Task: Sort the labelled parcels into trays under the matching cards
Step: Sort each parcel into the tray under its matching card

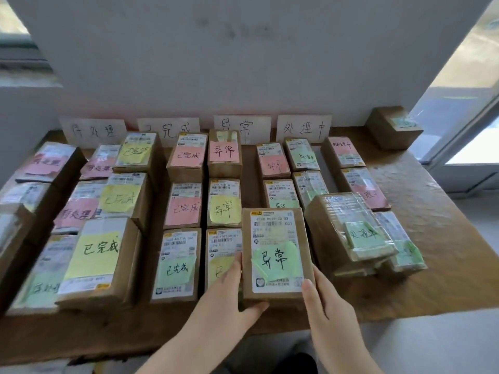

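Note:
A brown parcel with a green note reading 异常 is held near the table's front edge, between both hands. My left hand grips its left side, thumb curled under the near edge. My right hand lies along its right side with straight fingers. Four white cards lean on the wall: 待处理, 已完成, 异常, 处理中. Rows of labelled parcels lie in columns below the cards; the parcel sits in the 异常 column, beside another 异常 parcel. No trays are visible.
A taped parcel labelled 处理中 lies tilted on others just right of my right hand. A lone box stands at the back right corner. The wooden table has bare surface at the right. A glass door is beyond it.

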Motion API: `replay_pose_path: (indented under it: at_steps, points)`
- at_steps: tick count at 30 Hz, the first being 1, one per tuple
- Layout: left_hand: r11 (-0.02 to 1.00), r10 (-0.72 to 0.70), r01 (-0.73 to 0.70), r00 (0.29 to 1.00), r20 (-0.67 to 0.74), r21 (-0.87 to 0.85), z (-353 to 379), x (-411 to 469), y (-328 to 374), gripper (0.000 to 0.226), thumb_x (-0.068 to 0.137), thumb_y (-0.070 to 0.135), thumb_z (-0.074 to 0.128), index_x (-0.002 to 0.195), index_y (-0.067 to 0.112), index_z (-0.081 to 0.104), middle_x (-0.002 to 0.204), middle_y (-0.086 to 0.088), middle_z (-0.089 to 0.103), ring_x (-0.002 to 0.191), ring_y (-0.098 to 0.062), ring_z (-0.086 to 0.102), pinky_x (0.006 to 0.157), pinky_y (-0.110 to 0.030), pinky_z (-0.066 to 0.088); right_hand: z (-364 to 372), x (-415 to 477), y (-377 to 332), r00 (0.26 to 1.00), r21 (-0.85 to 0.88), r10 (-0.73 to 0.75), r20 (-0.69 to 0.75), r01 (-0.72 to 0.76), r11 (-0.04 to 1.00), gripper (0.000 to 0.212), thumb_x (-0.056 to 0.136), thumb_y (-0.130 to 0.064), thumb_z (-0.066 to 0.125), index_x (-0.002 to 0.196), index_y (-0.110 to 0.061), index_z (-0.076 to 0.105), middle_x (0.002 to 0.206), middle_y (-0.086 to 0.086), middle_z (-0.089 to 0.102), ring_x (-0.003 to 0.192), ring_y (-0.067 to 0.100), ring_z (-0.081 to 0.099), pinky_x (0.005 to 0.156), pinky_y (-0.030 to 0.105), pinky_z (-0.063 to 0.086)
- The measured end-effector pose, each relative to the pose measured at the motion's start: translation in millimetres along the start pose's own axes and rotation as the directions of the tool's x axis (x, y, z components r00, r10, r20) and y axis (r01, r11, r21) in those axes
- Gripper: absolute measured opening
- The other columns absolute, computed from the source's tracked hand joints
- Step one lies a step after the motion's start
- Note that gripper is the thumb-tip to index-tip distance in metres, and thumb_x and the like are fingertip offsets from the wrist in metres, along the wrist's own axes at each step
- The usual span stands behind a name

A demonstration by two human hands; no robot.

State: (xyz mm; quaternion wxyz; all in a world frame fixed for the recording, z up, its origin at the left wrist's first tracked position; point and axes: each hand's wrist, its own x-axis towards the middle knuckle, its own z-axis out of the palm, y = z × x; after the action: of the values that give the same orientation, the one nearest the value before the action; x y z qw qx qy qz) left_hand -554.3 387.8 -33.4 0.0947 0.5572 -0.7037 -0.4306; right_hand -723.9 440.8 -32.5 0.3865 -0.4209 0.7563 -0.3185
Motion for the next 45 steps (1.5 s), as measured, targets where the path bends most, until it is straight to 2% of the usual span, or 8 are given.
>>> replay_pose_path:
  at_steps: [4,14,18,21,25,33,40,45]
  points:
    - [0.998,-0.045,0.042,0.996,0.073,0.04,16,6,-3,0.089,0.084,0.046,0.064,0.15,0.036,0.005,0.147,0.022,0.032,0.134,0.0,0.032,0.111,-0.024,0.028,0,2,23,0.999,-0.167,-0.014,-0.037,0.007,0.986,0.052,0.096,-0.036,0.042,0.146,-0.023,0.032,0.131,-0.011,0.055,0.104,-0.004,0.047,0.08,-0.006,0.031]
    - [0.981,-0.17,0.161,0.982,0.084,0.112,49,39,-2,0.087,0.089,0.038,0.061,0.152,0.029,0.003,0.153,0.012,0.029,0.138,-0.008,0.029,0.113,-0.028,0.026,4,41,52,0.997,-0.229,0.073,-0.004,-0.071,0.971,0.055,0.1,-0.034,0.035,0.151,-0.024,0.016,0.143,-0.001,0.044,0.129,0.014,0.044,0.103,0.02,0.034]
    - [0.973,-0.158,0.15,0.987,0.031,0.172,51,45,6,0.086,0.092,0.034,0.058,0.152,0.024,-0.004,0.152,0.008,0.028,0.137,-0.01,0.031,0.11,-0.024,0.027,9,49,57,0.986,-0.357,-0.164,0.032,0.164,0.92,0.056,0.096,-0.021,0.051,0.147,-0.016,0.03,0.152,0.005,0.031,0.134,0.019,0.042,0.102,0.02,0.035]
    - [0.957,-0.125,0.126,0.992,-0.02,0.263,52,47,10,0.087,0.094,0.032,0.055,0.151,0.021,-0.01,0.153,0.004,0.026,0.137,-0.011,0.03,0.109,-0.023,0.027,14,57,65,0.938,-0.485,-0.345,0.01,0.307,0.819,0.055,0.078,-0.014,0.073,0.128,0.0,0.055,0.137,0.021,0.049,0.113,0.033,0.061,0.082,0.033,0.054]
    - [0.942,-0.061,0.071,0.997,-0.04,0.328,57,48,11,0.084,0.096,0.033,0.051,0.15,0.018,-0.012,0.154,0.002,0.021,0.138,-0.011,0.025,0.11,-0.021,0.024,13,60,62,0.893,-0.585,-0.448,0.03,0.379,0.717,0.076,0.067,-0.017,0.083,0.133,-0.001,0.047,0.132,0.024,0.053,0.115,0.035,0.06,0.074,0.035,0.057]
    - [0.906,0.056,-0.022,0.996,-0.066,0.423,59,46,13,0.081,0.097,0.035,0.048,0.15,0.021,-0.012,0.158,0.001,0.005,0.145,-0.014,0.007,0.115,-0.024,0.017,9,51,54,0.841,-0.701,-0.53,0.112,0.445,0.557,0.061,0.066,-0.018,0.084,0.122,-0.005,0.062,0.133,0.023,0.053,0.122,0.039,0.052,0.076,0.044,0.056]
    - [0.838,0.195,-0.119,0.977,-0.088,0.533,38,34,22,0.072,0.097,0.048,0.038,0.152,0.026,-0.003,0.16,0.002,0.002,0.147,-0.016,-0.001,0.117,-0.029,0.011,2,40,39,0.81,-0.685,-0.585,0.045,0.451,0.572,0.053,0.074,-0.019,0.078,0.122,-0.003,0.061,0.134,0.02,0.053,0.128,0.035,0.047,0.091,0.044,0.052]
    - [0.802,0.277,-0.148,0.951,-0.14,0.578,23,25,45,0.069,0.097,0.051,0.034,0.151,0.029,-0.002,0.159,0.004,0.006,0.147,-0.016,0.0,0.117,-0.031,0.01,-20,24,23,0.726,-0.593,-0.682,-0.095,0.509,0.624,0.04,0.093,-0.029,0.051,0.126,-0.007,0.058,0.138,0.015,0.051,0.132,0.029,0.044,0.099,0.041,0.045]
